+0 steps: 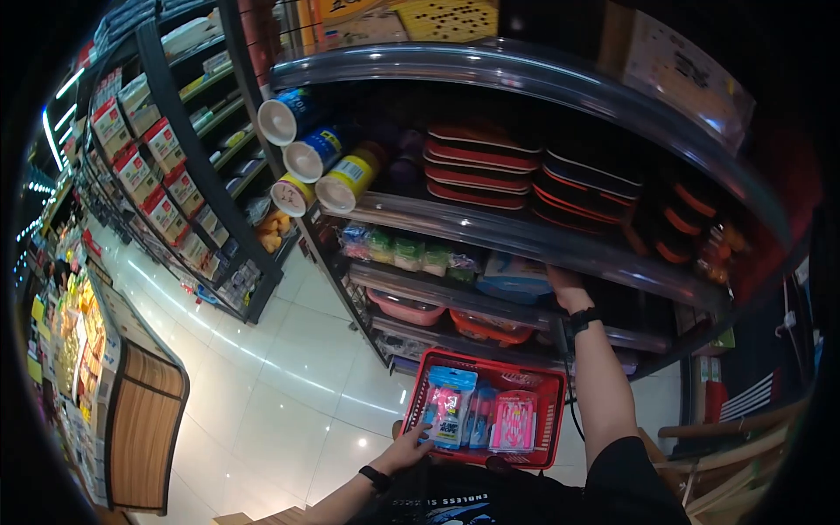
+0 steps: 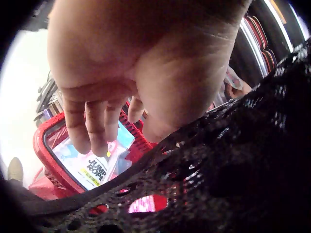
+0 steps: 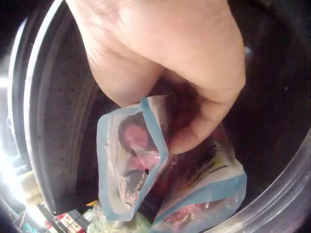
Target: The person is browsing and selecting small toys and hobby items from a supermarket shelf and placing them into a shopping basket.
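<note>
My right hand reaches into a shelf and pinches a clear, blue-edged packet with pink things inside; another like it lies just under it. The same packets show on the shelf in the head view. My left hand is at the near left rim of a red shopping basket, its fingers curled by a jump rope packet that stands in the basket. A pink packet lies beside it in the basket.
Shelves hold stacked red trays, tubes lying on their sides and green packets. A tiled aisle runs to the left, with a wood-sided display beside it. A wooden chair stands at the right.
</note>
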Action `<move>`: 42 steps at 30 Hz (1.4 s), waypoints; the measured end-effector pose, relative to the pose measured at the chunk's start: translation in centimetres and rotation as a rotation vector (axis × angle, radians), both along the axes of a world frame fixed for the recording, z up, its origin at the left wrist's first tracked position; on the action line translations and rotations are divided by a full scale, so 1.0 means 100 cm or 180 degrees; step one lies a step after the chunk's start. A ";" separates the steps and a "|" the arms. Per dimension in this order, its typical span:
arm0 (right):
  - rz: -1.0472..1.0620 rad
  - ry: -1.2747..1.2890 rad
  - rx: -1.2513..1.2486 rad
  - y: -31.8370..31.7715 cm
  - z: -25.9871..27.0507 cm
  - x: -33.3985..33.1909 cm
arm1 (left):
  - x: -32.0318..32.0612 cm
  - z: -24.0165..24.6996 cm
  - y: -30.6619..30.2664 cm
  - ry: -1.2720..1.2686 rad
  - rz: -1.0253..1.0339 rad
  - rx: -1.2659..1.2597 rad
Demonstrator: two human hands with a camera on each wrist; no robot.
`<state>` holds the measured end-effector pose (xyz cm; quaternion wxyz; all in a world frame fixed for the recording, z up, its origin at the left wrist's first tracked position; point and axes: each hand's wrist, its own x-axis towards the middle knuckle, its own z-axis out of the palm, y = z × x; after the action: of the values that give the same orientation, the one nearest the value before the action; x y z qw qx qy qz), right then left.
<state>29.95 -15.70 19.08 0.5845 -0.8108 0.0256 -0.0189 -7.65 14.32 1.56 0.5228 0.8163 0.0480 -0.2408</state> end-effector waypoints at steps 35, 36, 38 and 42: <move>0.1259 0.2487 -0.0705 0.064 -0.384 -0.282 | -0.016 -0.012 0.016 0.0408 -0.0227 0.0425; 0.1250 0.2486 -0.0647 0.070 -0.389 -0.288 | -0.018 -0.010 0.019 0.0409 -0.0338 0.0465; 0.0987 0.1969 -0.0939 0.079 -0.399 -0.291 | -0.021 -0.007 0.025 0.0463 -0.0361 0.0497; 0.1178 0.2296 -0.1141 0.087 -0.385 -0.282 | -0.013 0.005 0.031 0.0534 -0.0377 0.0546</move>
<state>1.78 -7.02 -19.43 0.3819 -0.8450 0.0788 0.3661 -8.99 17.45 2.09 0.4301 0.8364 0.0638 -0.3337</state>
